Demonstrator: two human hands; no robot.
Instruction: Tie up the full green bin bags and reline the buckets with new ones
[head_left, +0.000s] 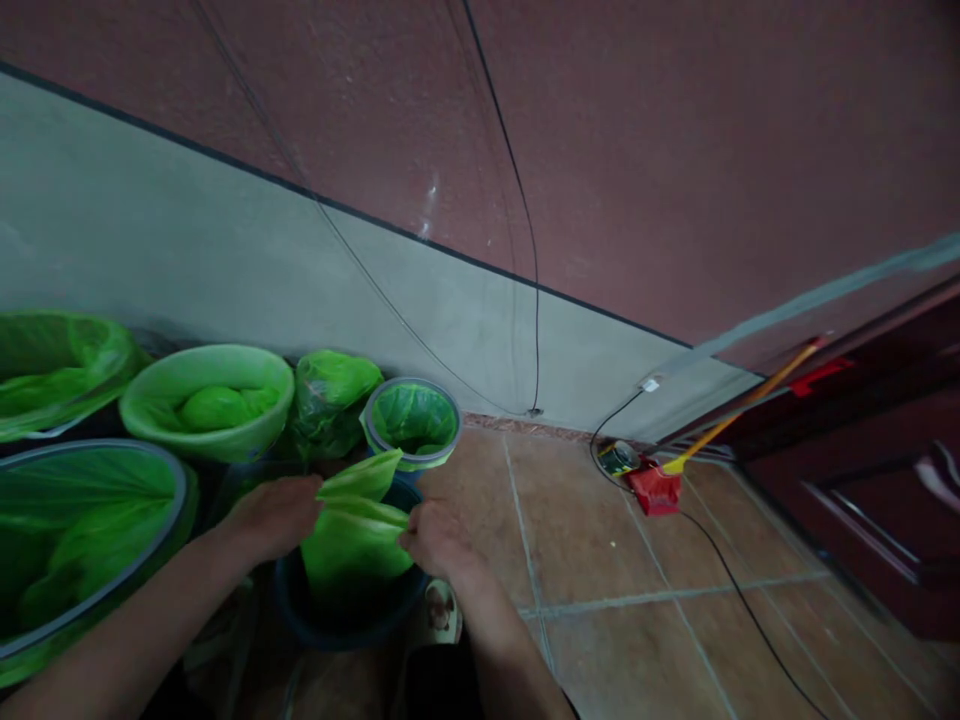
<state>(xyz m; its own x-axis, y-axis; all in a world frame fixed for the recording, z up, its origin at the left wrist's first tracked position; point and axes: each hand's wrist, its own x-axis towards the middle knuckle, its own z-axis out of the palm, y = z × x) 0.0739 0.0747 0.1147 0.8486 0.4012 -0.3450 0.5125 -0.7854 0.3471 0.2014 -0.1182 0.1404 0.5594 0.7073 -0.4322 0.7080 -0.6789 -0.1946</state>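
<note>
Bag (352, 560) is bright green, thin plastic, and it's stretched between both hands, with its lower part down inside a dark bin (337, 632) just below them. The left grip (289, 515) is pinching the edge on one side, and the right grip (442, 545) has the other edge nipped, though the fingertips are kinda hard to make out in this light. A loose flap of the plastic sticks up between the two.

Just beyond the grips, near the wall (480, 345), sits a small bin (414, 382) with a grey rim and a green liner folded over it. Straight past the left grip there's a bulging green bundle (335, 390). Further out on that same side it's a pale-lined bin (206, 447), another lined bin (75, 322), and closer in a big grey-rimmed bin (182, 490), all with loose green stuff inside.

Somebody's slipper (442, 610) shows right below the right grip. Well off to the right of that grip, on the tile floor (585, 520), there's a red dustpan (654, 490), a yellow stick (735, 420) slanting up from it, and a dark red door (862, 510) past that.
</note>
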